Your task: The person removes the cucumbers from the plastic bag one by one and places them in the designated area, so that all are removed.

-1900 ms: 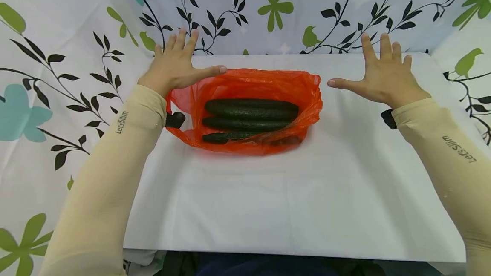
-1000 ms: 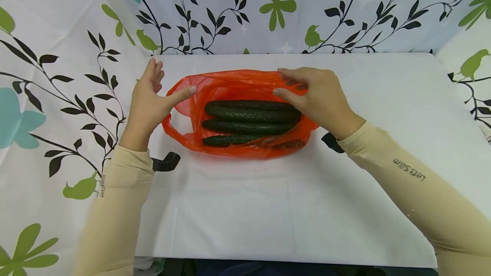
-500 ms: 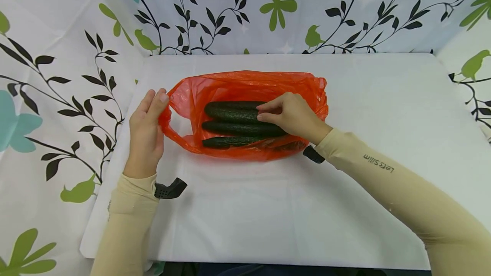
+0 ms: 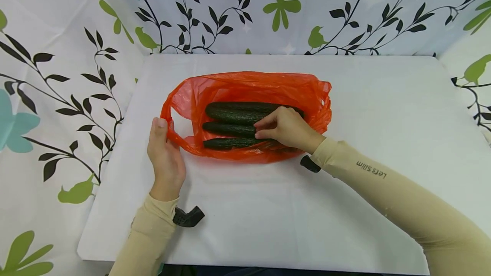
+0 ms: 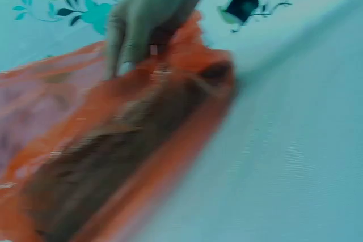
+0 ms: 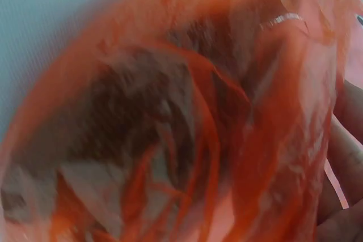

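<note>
Three dark green cucumbers lie side by side in an orange-red plastic bag [image 4: 253,82] on the white table. My right hand [image 4: 289,129] reaches in from the right, its thumb and index finger bent around the middle cucumber [image 4: 230,129]; other fingertips are hidden. The back cucumber [image 4: 238,112] is partly covered by this hand, and the front cucumber [image 4: 230,143] runs under the bag's near edge. My left hand [image 4: 167,161] grips the bag's left handle, thumb on top, fingers partly hidden. In the left wrist view the right hand [image 5: 153,18] reaches down into the bag.
The white table [image 4: 245,212] extends in front of and to the right of the bag. Patterned cloth [image 4: 281,5] with leaves and flowers hangs behind and at both sides. A black wrist camera [image 4: 189,216] sits at the left wrist, and another wrist camera [image 4: 310,164] at the right.
Both hands start spread wide over the table. The right hand comes left and down into the bag, shifting from the back cucumber to the middle one. The left comes down to the bag's handle.
</note>
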`<state>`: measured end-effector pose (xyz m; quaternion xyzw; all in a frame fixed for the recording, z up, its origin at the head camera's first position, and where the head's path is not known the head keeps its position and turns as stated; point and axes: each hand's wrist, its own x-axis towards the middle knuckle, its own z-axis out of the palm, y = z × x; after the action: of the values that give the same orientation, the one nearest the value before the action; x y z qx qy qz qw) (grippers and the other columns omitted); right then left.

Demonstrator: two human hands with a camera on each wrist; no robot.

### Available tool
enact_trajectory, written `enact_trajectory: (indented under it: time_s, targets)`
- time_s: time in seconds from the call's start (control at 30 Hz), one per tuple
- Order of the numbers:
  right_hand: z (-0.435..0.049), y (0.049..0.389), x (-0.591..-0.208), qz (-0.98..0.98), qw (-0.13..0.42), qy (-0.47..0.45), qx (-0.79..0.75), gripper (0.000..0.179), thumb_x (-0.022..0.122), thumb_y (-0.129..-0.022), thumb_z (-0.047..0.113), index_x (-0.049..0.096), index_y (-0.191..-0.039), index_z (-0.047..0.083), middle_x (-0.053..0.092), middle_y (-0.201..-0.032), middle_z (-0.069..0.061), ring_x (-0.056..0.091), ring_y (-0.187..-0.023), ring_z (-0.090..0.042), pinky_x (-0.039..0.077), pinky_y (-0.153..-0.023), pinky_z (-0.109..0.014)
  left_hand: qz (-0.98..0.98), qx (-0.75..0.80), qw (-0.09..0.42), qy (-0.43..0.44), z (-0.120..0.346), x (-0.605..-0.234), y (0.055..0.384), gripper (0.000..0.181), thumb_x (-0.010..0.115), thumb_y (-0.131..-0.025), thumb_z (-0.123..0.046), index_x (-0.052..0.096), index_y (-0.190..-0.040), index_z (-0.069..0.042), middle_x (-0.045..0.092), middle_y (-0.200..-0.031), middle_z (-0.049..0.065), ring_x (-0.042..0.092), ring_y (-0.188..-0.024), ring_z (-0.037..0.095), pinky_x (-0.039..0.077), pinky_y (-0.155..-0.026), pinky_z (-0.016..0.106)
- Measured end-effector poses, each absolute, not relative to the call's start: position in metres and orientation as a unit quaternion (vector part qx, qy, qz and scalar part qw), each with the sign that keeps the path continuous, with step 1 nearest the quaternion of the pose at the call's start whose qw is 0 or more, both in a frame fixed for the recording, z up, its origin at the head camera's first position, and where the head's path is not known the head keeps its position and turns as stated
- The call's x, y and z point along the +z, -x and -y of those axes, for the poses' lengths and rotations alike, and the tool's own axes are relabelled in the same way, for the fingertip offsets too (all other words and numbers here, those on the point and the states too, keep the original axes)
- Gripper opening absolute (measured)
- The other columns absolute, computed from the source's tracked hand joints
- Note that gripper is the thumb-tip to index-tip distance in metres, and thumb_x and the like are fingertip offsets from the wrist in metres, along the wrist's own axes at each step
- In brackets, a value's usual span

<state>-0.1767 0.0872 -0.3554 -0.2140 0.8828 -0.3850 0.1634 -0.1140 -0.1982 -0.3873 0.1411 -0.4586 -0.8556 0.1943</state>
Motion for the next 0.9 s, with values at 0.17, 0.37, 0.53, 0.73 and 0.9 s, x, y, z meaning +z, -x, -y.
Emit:
enact_trajectory:
  time_s: [0.17,0.37,0.53,0.73,0.9]
  targets:
    - [-0.087,0.172,-0.361,-0.886,0.169,0.218,-0.374,0.031,0.082,-0.086,0.024,0.079,-0.115,0.014,0.076,-0.102,0.006,0.066,-0.098,-0.011,0.054,-0.07,-0.032,0.494,-0.831,0.182,-0.179,0.183,-0.399,0.107,0.078,0.069,-0.092,-0.005,0.026,-0.157,-0.003,0.036,-0.155,0.012,0.032,-0.144,0.023,0.035,-0.114,0.03]
    - [-0.086,0.171,-0.366,-0.888,0.177,0.215,-0.367,0.033,0.084,-0.083,0.021,0.079,-0.114,0.014,0.076,-0.104,0.005,0.066,-0.096,-0.011,0.055,-0.069,-0.031,0.541,-0.8,0.154,-0.209,0.17,-0.41,0.102,0.083,0.07,-0.087,0.008,0.026,-0.156,-0.003,0.038,-0.156,0.009,0.034,-0.145,0.019,0.044,-0.106,0.026]
    - [-0.086,0.17,-0.37,-0.884,0.19,0.213,-0.37,0.035,0.085,-0.081,0.015,0.078,-0.115,0.012,0.076,-0.106,0.002,0.069,-0.092,-0.012,0.057,-0.075,-0.029,0.548,-0.796,0.149,-0.208,0.165,-0.414,0.102,0.087,0.068,-0.084,0.014,0.023,-0.156,-0.003,0.038,-0.157,0.009,0.034,-0.145,0.02,0.045,-0.105,0.029]
    - [-0.087,0.166,-0.376,-0.886,0.185,0.223,-0.362,0.035,0.086,-0.08,0.013,0.079,-0.115,0.013,0.074,-0.108,0.003,0.066,-0.093,-0.015,0.056,-0.077,-0.029,0.548,-0.798,0.142,-0.207,0.163,-0.415,0.101,0.087,0.058,-0.084,0.019,0.02,-0.158,-0.004,0.036,-0.159,0.008,0.033,-0.146,0.018,0.044,-0.106,0.027]
    - [-0.085,0.161,-0.379,-0.896,0.144,0.265,-0.325,0.036,0.086,-0.08,0.012,0.078,-0.115,0.013,0.073,-0.108,0.002,0.066,-0.095,-0.016,0.055,-0.076,-0.032,0.541,-0.805,0.141,-0.198,0.163,-0.415,0.1,0.083,0.048,-0.085,0.022,0.019,-0.158,-0.003,0.035,-0.16,0.009,0.032,-0.146,0.019,0.042,-0.107,0.026]
